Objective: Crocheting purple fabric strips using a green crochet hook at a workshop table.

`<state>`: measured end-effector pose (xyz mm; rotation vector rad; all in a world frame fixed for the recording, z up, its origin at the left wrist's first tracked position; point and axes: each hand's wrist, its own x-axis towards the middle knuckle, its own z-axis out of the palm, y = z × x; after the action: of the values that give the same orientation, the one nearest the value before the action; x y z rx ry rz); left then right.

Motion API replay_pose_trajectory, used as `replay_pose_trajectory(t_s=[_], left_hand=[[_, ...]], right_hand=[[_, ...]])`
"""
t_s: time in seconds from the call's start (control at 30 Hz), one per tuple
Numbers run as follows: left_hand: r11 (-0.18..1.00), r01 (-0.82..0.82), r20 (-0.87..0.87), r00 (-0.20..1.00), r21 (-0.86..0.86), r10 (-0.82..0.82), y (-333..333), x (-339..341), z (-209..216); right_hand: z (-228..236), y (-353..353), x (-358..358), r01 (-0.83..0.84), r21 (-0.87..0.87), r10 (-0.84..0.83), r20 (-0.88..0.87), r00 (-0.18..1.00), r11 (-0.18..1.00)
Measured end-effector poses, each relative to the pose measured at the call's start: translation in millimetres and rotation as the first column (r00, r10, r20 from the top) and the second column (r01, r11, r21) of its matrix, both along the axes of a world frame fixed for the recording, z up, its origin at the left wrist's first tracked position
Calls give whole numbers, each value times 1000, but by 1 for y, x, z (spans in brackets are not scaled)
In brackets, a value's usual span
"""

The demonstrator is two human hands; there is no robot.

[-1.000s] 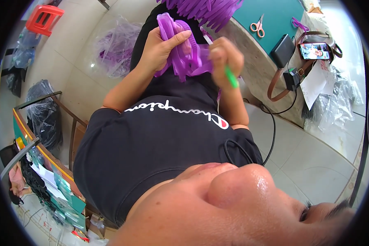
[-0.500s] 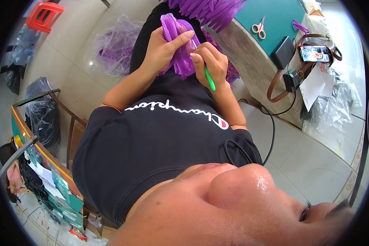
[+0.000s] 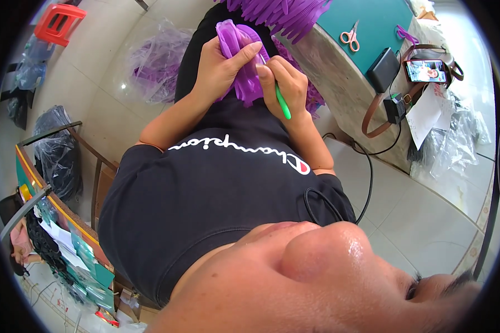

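Over my lap, my left hand (image 3: pixel 223 64) is closed round a floppy purple rubbery piece (image 3: pixel 247 86), with the thumb lying across it. Folds of the piece stick up past the fingers and hang below them. My right hand (image 3: pixel 286 83) pinches a slim tool with a green handle (image 3: pixel 283 104) against the piece's right side. The handle's end points down toward me, while the working tip is mostly hidden by the fingers, so I cannot tell its kind.
Purple strips (image 3: pixel 286 16) are heaped at the edge of the green-topped table (image 3: pixel 339 16). On that table are scissors (image 3: pixel 350 38), a black case (image 3: pixel 384 69) and a phone (image 3: pixel 426 71). A clear bag of purple pieces (image 3: pixel 155 66) lies on the floor, left of my legs.
The right hand has shifted very slightly up and left with the green-handled tool. My left hand keeps its hold, and the purple piece has moved only a little.
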<state>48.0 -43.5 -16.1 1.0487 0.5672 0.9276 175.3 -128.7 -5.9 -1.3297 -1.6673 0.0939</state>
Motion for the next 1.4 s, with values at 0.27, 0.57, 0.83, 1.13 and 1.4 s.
replay_pose_trajectory(t_s=[0.27, 0.57, 0.83, 1.13, 1.4], left_hand=[[996, 53, 14, 999, -72, -52, 2, -2, 2], [979, 134, -111, 987, 155, -117, 7, 0, 3], [977, -71, -21, 997, -203, 68, 98, -24, -66], [950, -247, 7, 967, -188, 253, 197, -121, -106], [978, 206, -160, 967, 43, -197, 106, -83, -14]], right_hand=[[13, -7, 21, -269, -389, -20, -599, 800, 881], [-2, 6, 33, -233, -130, 29, -816, 577, 964], [53, -83, 134, -67, 463, 468, -874, 131, 884], [73, -138, 200, 170, 745, 739, -665, 112, 645], [60, -72, 140, -90, 505, 511, -857, 63, 859]])
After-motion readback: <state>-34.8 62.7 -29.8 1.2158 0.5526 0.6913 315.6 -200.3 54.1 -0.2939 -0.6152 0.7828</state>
